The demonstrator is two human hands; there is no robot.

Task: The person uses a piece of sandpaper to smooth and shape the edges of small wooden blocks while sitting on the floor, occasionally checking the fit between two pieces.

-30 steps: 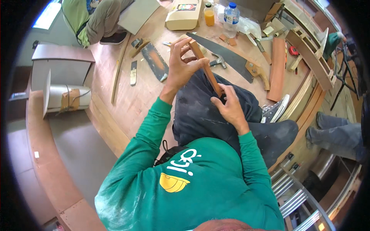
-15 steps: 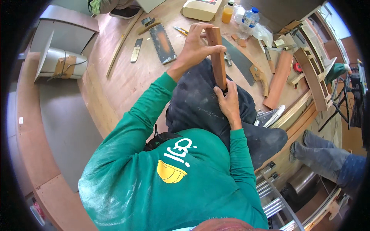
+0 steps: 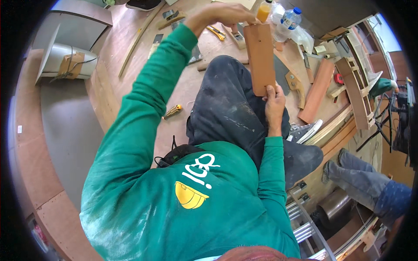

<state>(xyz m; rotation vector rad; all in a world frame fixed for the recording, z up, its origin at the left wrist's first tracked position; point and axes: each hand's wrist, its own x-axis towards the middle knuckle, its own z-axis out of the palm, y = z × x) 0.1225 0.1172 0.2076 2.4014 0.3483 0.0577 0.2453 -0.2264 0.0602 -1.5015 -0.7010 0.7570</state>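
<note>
A flat reddish-brown wooden board (image 3: 261, 61) stands raised over my lap, its broad face toward me and a small dark hole near its top. My right hand (image 3: 275, 104) grips the board's lower end, thumb on the face. At the upper end is my left hand (image 3: 222, 14), fingers stretched out so that their tips meet the top edge, thumb hanging apart. Just behind the left hand lie a yellow utility knife (image 3: 216, 33) and a wooden hand plane (image 3: 237, 38), partly hidden by the board. A handsaw (image 3: 294, 85) with a wooden handle rests right of the board.
On the plywood floor a yellow-handled tool (image 3: 173, 112) lies by my left arm. Farther off are another hand plane (image 3: 170, 20), a juice bottle (image 3: 264, 11) and a water bottle (image 3: 288, 21). To the right are a wooden plank (image 3: 317, 91), a red tape measure (image 3: 338, 78) and another person's legs (image 3: 355, 174).
The board has turned from its narrow edge to its broad face and shifted slightly right. My left hand has gone from gripping its upper part to reaching over the top. The yellow-handled tool has come into sight.
</note>
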